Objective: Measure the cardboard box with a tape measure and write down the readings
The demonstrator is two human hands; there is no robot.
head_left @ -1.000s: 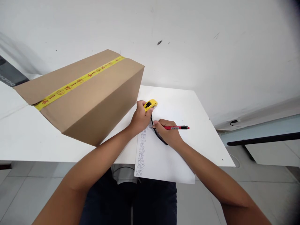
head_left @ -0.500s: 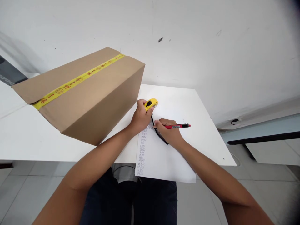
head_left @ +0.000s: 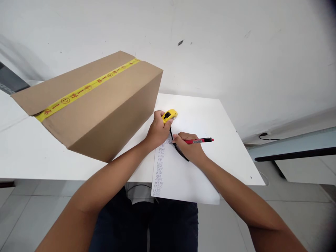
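Observation:
My left hand (head_left: 156,132) is closed around a yellow tape measure (head_left: 169,115) with a black wrist strap (head_left: 179,151) trailing down across the paper. My right hand (head_left: 189,147) pinches a red pen (head_left: 199,141), its tip resting near the top of a column of handwritten numbers on a white sheet of paper (head_left: 181,178). The sheet lies on the white table (head_left: 225,147) and hangs over its near edge. Both hands sit close together at the top of the sheet.
A large brown cardboard box (head_left: 97,101) sealed with yellow printed tape stands on the table to the left, close to my left forearm. A white wall rises behind. A grey ledge with a black cable (head_left: 265,136) is at the right. Tiled floor lies below.
The hands stay almost still on the paper; the pen shifts only slightly. The view has tilted a little, so the box and table sit marginally higher in frame.

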